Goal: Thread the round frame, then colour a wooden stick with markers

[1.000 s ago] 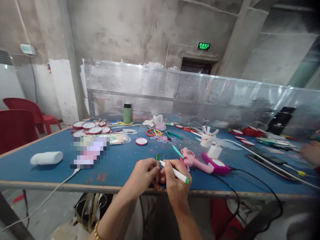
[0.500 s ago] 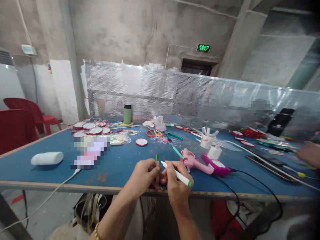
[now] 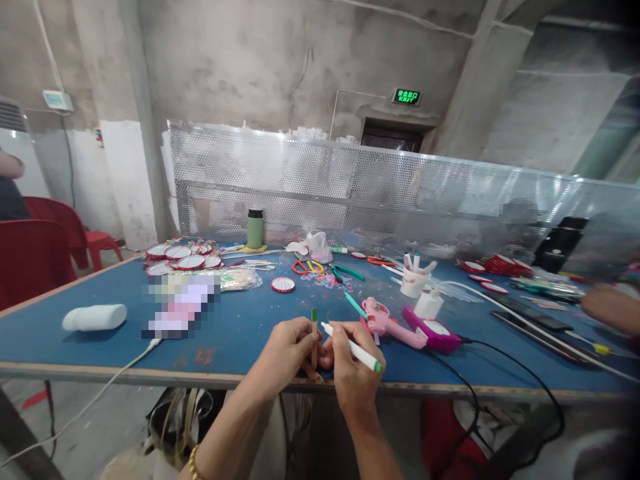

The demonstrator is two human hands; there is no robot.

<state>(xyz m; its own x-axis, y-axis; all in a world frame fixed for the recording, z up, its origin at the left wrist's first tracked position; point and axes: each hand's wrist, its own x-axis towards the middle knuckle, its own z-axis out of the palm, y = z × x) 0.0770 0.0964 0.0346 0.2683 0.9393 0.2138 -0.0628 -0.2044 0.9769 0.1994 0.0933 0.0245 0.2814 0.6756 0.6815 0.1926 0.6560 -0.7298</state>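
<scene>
Blue table [image 3: 240, 333], wide front edge

Room lies between the left hand [image 3: 289, 345] and a white bottle [image 3: 95, 317]. Beyond the right hand [image 3: 355, 375], a cup [image 3: 413, 284] holds pens [image 3: 417, 261]. The right grips a white marker [image 3: 364, 356] just beside the green-tipped stick [image 3: 314, 324] the left pinches upright near the edge.

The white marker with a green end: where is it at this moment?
In the head view, the marker is in the right hand, just right of the flat green-tipped wooden stick.
</scene>
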